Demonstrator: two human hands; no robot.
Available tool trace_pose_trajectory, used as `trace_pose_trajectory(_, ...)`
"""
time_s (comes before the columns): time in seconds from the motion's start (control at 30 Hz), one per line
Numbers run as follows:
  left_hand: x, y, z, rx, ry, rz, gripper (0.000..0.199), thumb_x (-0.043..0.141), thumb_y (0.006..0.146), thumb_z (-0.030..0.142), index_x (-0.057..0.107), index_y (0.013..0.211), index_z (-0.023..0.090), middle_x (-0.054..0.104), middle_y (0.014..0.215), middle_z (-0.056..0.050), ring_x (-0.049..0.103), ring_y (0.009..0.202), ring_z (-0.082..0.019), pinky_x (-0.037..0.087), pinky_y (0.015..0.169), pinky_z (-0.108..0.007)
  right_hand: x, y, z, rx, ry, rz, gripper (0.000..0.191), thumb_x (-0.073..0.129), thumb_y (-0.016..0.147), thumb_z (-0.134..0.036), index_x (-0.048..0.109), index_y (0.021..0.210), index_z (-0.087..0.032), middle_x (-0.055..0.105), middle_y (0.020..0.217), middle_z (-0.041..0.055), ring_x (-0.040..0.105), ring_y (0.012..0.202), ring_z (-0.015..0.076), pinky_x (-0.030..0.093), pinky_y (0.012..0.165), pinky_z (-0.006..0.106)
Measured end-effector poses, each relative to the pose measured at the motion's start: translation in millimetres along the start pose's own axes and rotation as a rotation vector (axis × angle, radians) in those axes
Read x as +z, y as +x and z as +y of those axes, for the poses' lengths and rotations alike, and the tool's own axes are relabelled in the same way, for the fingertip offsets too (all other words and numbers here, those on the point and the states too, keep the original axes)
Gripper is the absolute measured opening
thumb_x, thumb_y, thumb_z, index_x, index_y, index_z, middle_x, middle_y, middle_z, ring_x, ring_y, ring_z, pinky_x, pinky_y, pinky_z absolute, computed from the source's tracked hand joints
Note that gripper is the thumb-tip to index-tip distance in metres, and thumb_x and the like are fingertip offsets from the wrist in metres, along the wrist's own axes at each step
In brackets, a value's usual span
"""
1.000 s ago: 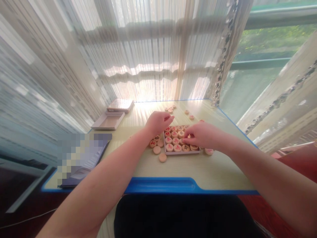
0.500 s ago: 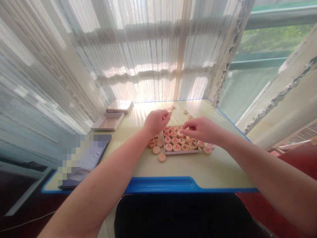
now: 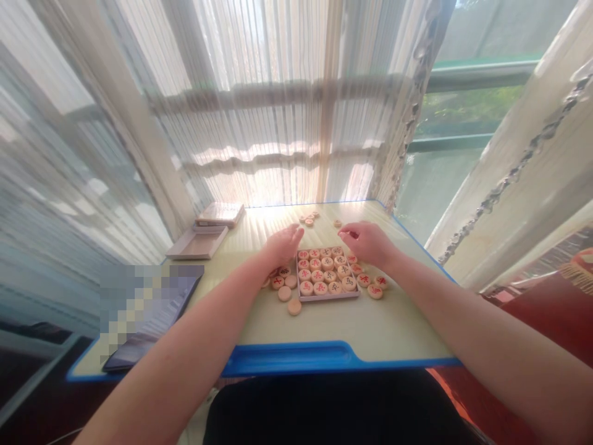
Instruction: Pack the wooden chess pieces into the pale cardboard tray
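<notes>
A shallow box (image 3: 328, 298) holds rows of round wooden pieces with red and black characters. My left hand (image 3: 283, 243) hovers at the box's back left corner, fingers apart and with nothing in them. Beyond the box's back right corner is my right hand (image 3: 365, 240), its fingertips pinched together; whatever they hold, if anything, is too small to make out. Loose pieces (image 3: 284, 293) lie left of the box, some face down, and more red-marked pieces (image 3: 375, 291) lie to its right. Several pieces (image 3: 309, 222) sit farther back.
An open, shallow tray (image 3: 197, 242) stands at the back left, in front of a flat box (image 3: 220, 213). A dark folder with papers (image 3: 157, 318) lies at the left edge. The table (image 3: 398, 327) has a blue rim, with curtains behind it.
My right hand has moved back off the box, uncovering its right column of pieces. My left hand has shifted slightly left and its fingers have spread. The camera view has tilted up.
</notes>
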State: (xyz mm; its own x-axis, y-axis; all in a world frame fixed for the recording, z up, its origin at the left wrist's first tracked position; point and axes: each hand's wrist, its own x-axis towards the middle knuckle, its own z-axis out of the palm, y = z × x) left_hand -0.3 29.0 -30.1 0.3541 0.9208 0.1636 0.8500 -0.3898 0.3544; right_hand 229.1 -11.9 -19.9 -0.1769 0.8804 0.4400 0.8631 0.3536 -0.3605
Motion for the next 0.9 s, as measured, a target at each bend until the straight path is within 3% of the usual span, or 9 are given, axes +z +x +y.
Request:
trace_pose_trajectory(0.13, -7.0, -2, -1, 0.021, -0.056, 0.161, 0.054, 0.010, 0.097, 0.037, 0.046, 0.131, 0.013, 0.053, 0.133, -0.012, 0.048, 0.124, -0.021, 0.039, 0.105, -0.034, 9, 7, 20, 0.010, -0.018, 0.034, 0.032, 0.047, 0.085, -0.034, 0.070, 0.100, -0.016, 0.069, 0.095, 0.0074, 0.057, 0.094, 0.0211, 0.041, 0.087, 0.032)
trace_pose_trajectory(0.2, -8.9, -2, -3, 0.040, 0.082, 0.159, 0.052, 0.011, 0.098, 0.033, 0.048, 0.129, 0.014, 0.052, 0.134, -0.012, 0.044, 0.128, -0.022, 0.035, 0.108, -0.038, 13, 10, 28, 0.057, -0.015, 0.040, 0.036, 0.049, 0.085, -0.036, 0.066, 0.109, -0.015, 0.066, 0.110, 0.0099, 0.055, 0.106, 0.0227, 0.038, 0.095, 0.034)
trace_pose_trajectory(0.27, -8.6, -2, -8, 0.084, 0.249, 0.072, 0.044, 0.024, 0.096, 0.030, 0.051, 0.126, 0.014, 0.049, 0.138, -0.014, 0.036, 0.133, -0.027, 0.025, 0.112, -0.045, 16, 12, 34, 0.127, 0.001, 0.012, 0.037, 0.048, 0.086, -0.035, 0.064, 0.113, -0.015, 0.063, 0.118, 0.0109, 0.053, 0.112, 0.0221, 0.036, 0.099, 0.033)
trace_pose_trajectory(0.33, -6.0, -1, -15, 0.127, 0.371, -0.054, 0.040, 0.035, 0.092, 0.027, 0.051, 0.127, 0.014, 0.040, 0.145, -0.015, 0.027, 0.138, -0.031, 0.018, 0.114, -0.050, 17, 14, 37, 0.185, 0.014, -0.024, 0.037, 0.045, 0.088, -0.033, 0.063, 0.113, -0.014, 0.062, 0.119, 0.0113, 0.053, 0.114, 0.0209, 0.036, 0.100, 0.032)
trace_pose_trajectory(0.43, -0.5, 4, -27, 0.110, 0.434, -0.175, 0.044, 0.031, 0.094, 0.029, 0.043, 0.135, 0.018, 0.034, 0.148, -0.014, 0.024, 0.140, -0.030, 0.021, 0.111, -0.052, 19, 15, 37, 0.215, 0.011, -0.054, 0.037, 0.043, 0.089, -0.030, 0.062, 0.114, -0.012, 0.062, 0.120, 0.0124, 0.052, 0.115, 0.0211, 0.035, 0.101, 0.032)
trace_pose_trajectory(0.6, 3.1, 11, -37, 0.025, 0.375, -0.158, 0.056, 0.017, 0.096, 0.041, 0.035, 0.141, 0.013, 0.030, 0.149, -0.020, 0.027, 0.138, -0.032, 0.025, 0.108, -0.050, 17, 13, 31, 0.211, 0.014, -0.078, 0.036, 0.042, 0.090, -0.030, 0.062, 0.114, -0.014, 0.063, 0.119, 0.0104, 0.054, 0.114, 0.0203, 0.037, 0.098, 0.031)
trace_pose_trajectory(0.77, 1.3, 13, -36, 0.011, 0.376, -0.151, 0.050, 0.025, 0.095, 0.038, 0.038, 0.139, 0.020, 0.039, 0.144, -0.016, 0.034, 0.135, -0.030, 0.030, 0.105, -0.048, 13, 12, 27, 0.187, 0.013, -0.099, 0.033, 0.044, 0.088, -0.034, 0.065, 0.107, -0.018, 0.068, 0.111, 0.0071, 0.059, 0.104, 0.0194, 0.041, 0.090, 0.029)
trace_pose_trajectory(0.9, 0.8, 12, -35, 0.015, 0.344, -0.141, 0.050, 0.023, 0.096, 0.036, 0.039, 0.139, 0.017, 0.037, 0.146, -0.016, 0.034, 0.135, -0.028, 0.030, 0.105, -0.048, 15, 12, 29, 0.192, 0.008, -0.066, 0.037, 0.042, 0.089, -0.037, 0.062, 0.114, -0.018, 0.066, 0.115, 0.0083, 0.058, 0.107, 0.0191, 0.040, 0.091, 0.029)
